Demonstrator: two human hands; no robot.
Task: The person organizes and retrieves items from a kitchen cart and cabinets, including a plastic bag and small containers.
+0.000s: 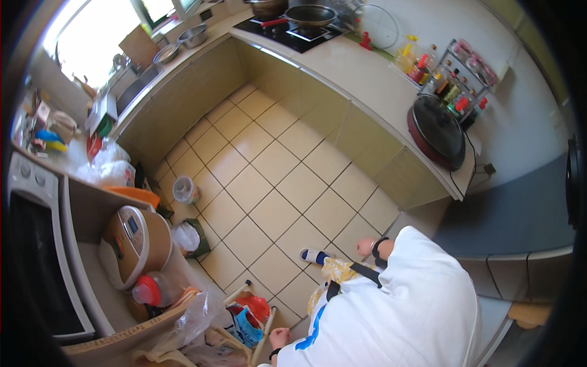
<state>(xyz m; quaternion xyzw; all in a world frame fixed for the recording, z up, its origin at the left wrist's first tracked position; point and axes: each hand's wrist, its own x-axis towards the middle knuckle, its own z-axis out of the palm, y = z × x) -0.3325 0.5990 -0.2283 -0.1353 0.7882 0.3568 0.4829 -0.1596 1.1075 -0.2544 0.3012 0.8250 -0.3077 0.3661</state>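
Note:
My left hand (280, 337), with a dark band at its wrist, hangs low with its fingers curled in, nothing showing in it. It is beside the pale pole of a small rack (269, 324) that holds plastic bags and colourful packages (247, 327). My right hand (365, 246), also with a dark band at the wrist, is held over the tiled floor with its fingers curled in. Nothing shows in that hand either. A foot in a light slipper (315, 254) stands on the tiles between my two hands.
A counter (361, 79) carries a stove with a frying pan (310, 16), several bottles (422, 67) and a round electric pan (437, 131). A rice cooker (147, 241) and microwave (40, 263) stand left. On the floor are a clear tub (185, 190) and a lined bin (191, 237).

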